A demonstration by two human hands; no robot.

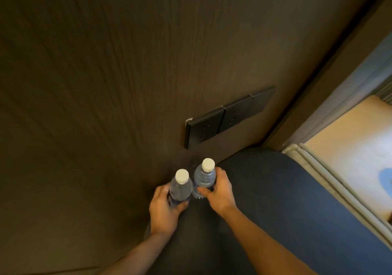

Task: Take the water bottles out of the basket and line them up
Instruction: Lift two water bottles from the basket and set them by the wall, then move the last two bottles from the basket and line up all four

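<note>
Both hands grip: the left hand (163, 207) wraps the nearer water bottle (180, 187), the right hand (218, 192) the farther bottle (204, 178), upright and side by side on the dark tabletop (286, 200). Thin plastic probably dents; low on the body looks safest. No basket shows.

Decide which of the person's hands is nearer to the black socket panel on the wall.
Right. The right hand grips a bottle just below the socket panel; the left hand holds the other bottle lower and further left.
</note>
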